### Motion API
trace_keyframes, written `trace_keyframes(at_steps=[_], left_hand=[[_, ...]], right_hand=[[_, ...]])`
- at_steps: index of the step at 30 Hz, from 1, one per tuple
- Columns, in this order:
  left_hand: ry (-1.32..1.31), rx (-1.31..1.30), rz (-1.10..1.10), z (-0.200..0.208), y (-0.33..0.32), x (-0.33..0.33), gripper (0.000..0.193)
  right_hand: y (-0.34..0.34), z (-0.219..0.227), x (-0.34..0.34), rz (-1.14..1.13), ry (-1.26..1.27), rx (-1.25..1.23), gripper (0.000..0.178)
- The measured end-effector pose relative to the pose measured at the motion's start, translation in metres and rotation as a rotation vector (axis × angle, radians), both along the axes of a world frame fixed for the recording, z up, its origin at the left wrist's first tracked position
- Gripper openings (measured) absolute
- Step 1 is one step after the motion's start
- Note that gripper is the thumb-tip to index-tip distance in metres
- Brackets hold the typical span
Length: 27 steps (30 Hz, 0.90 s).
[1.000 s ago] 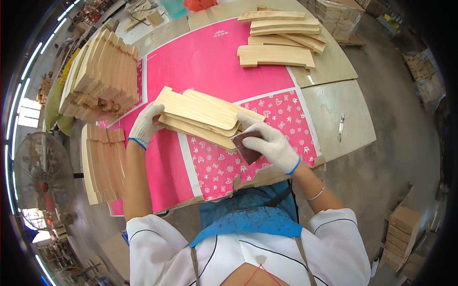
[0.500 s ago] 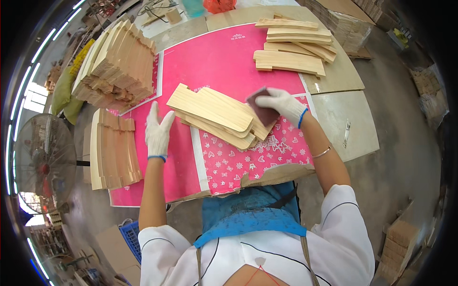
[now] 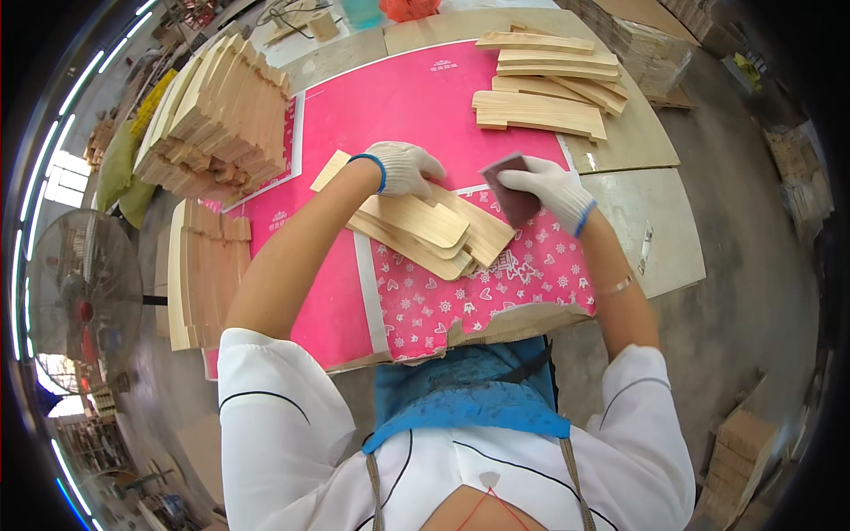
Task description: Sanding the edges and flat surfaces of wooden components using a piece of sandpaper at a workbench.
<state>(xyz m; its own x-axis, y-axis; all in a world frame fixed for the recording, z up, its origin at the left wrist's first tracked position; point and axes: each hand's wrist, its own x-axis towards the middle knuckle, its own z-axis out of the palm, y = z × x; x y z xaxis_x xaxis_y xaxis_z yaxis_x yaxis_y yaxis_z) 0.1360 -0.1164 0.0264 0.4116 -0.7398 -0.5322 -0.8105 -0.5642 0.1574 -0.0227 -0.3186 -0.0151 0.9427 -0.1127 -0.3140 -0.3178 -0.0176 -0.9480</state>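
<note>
My left hand [image 3: 405,169], in a white knit glove with a blue cuff, is over the far edge of a small pile of pale wooden boards [image 3: 421,219]. Its fingers bend to the right, apart from the thumb, and no board is lifted; the glove hides part of the pile. In my right hand [image 3: 553,188], gloved the same way, a flat brownish-red piece of sandpaper [image 3: 515,205] is pinched between thumb and fingers. It is held beside the right end of the boards, just apart from them.
Tall stacks of notched boards [image 3: 217,119] and a lower row [image 3: 205,274] stand at the left. More boards [image 3: 540,115] lie loosely at the far right. A pink printed sheet [image 3: 381,97] covers the table. A fan [image 3: 84,301] stands left of the table.
My left hand has swung right and away from me, from the pink sheet to the boards' far edge. My right hand has shifted slightly right with the sandpaper.
</note>
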Motion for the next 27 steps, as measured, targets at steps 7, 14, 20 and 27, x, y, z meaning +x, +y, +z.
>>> trace_keyframes(at_steps=[7,14,20,27], left_hand=[[-0.268,0.096,-0.421,-0.010,-0.019,-0.005,0.046],[-0.334,-0.123,-0.358,-0.002,-0.014,-0.005,0.042],[-0.613,-0.923,0.016,0.076,0.006,0.017,0.055],[0.364,-1.037,1.151,0.078,0.099,-0.082,0.050]], right_hand=[[0.025,-0.020,-0.071,0.065,0.217,0.260,0.037],[0.024,-0.040,-0.052,-0.369,-0.123,0.464,0.037],[0.008,0.003,-0.034,-0.423,-0.344,0.617,0.034],[0.032,-0.024,0.020,-0.082,-0.202,0.492,0.037]])
